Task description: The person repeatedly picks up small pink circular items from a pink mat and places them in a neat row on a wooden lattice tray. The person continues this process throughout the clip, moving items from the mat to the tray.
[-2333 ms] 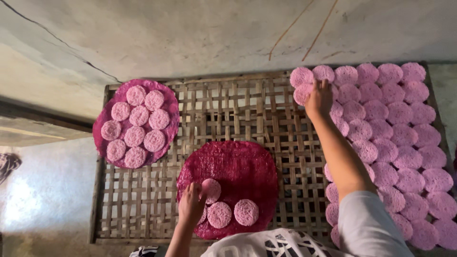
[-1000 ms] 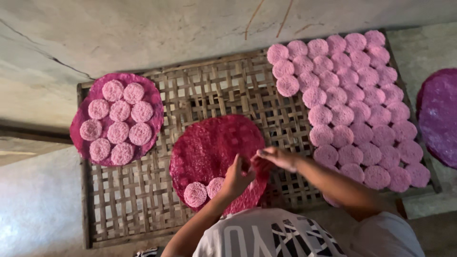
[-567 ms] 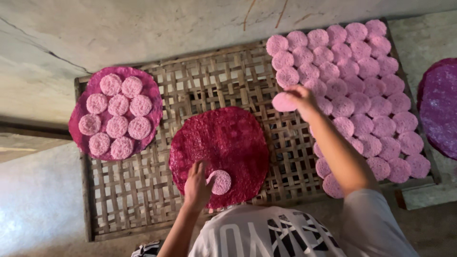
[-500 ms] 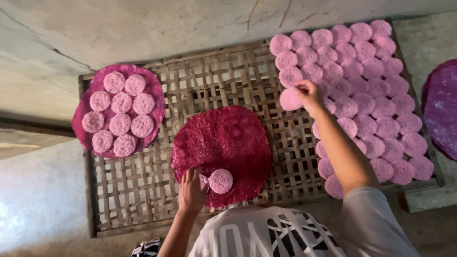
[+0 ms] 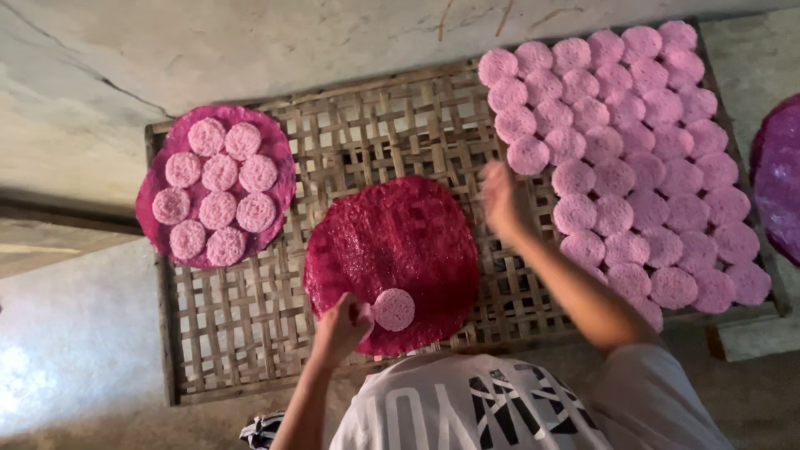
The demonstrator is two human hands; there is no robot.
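While your grey printed shirt is covering the near edge of the woven bamboo drying rack, the round magenta mat holding nine pale pink discs is lying in full view at far left. Your left hand is curling loosely, fingertips touching the single pale pink round disc lying on the dark red round mat. Your right hand is blurring above the rack; I cannot tell its grip. The rows of pink discs are spreading rightward, and a purple mat is getting cropped by the frame.
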